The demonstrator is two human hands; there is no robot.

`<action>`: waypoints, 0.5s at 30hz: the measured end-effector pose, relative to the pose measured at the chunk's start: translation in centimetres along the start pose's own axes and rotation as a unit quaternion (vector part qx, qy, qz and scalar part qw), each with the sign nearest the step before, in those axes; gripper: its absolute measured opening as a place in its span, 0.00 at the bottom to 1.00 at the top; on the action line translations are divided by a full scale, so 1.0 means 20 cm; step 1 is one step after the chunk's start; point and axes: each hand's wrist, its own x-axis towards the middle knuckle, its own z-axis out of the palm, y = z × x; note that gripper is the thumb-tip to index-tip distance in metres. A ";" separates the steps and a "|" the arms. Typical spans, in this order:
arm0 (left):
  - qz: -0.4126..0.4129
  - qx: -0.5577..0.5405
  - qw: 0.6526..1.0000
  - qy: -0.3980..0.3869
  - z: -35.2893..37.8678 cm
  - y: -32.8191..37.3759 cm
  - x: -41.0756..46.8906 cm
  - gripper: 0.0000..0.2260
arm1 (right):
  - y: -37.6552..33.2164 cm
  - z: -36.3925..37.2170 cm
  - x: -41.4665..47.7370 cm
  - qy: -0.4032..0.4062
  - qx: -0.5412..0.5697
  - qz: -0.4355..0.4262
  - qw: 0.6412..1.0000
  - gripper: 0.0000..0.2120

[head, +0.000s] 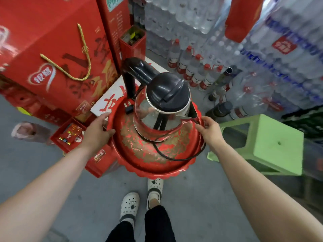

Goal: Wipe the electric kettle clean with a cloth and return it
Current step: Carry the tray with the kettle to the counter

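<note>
A steel electric kettle (153, 112) with a black lid and black handle stands on a round red tray (157, 165) patterned in gold. Its black cord (176, 158) loops over the tray and the plug (129, 107) lies by the kettle's left side. My left hand (97, 130) grips the tray's left rim. My right hand (210, 130) grips the right rim, just beside the spout. The tray is held above the floor in front of me. No cloth is in view.
Big red gift bags (57, 55) and red boxes (70, 135) stand at the left. Shrink-wrapped water bottle packs (272, 58) and loose bottles (195, 70) fill the back and right. A green plastic stool (269, 144) is at the right. Grey floor and my feet lie below.
</note>
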 end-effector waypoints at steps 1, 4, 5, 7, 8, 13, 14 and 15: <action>0.012 0.007 1.000 -0.015 -0.02 0.05 -0.05 0.29 | 0.03 -0.05 -0.09 0.014 0.007 0.009 1.000 0.15; 0.045 0.038 0.996 -0.065 -0.07 0.20 -0.21 0.30 | 0.10 -0.21 -0.41 0.067 0.042 0.031 0.996 0.17; 0.059 0.052 0.994 -0.078 -0.08 0.25 -0.26 0.30 | 0.12 -0.26 -0.53 0.084 0.058 0.041 0.994 0.18; 0.091 0.078 0.988 -0.101 -0.07 0.36 -0.38 0.29 | 0.16 -0.36 -0.75 0.115 0.090 0.060 0.987 0.17; 0.112 0.088 0.983 -0.113 -0.06 0.42 -0.45 0.29 | 0.20 -0.41 -0.85 0.135 0.103 0.066 0.983 0.18; 0.179 0.106 0.961 -0.184 0.05 0.67 -0.78 0.28 | 0.39 -0.66 -1.37 0.212 0.152 0.095 0.961 0.16; 0.182 0.105 0.957 -0.202 0.09 0.71 -0.83 0.29 | 0.43 -0.70 -1.46 0.230 0.163 0.102 0.954 0.15; 0.194 0.107 0.950 -0.221 0.14 0.76 -0.90 0.29 | 0.48 -0.75 -1.56 0.246 0.173 0.106 0.948 0.14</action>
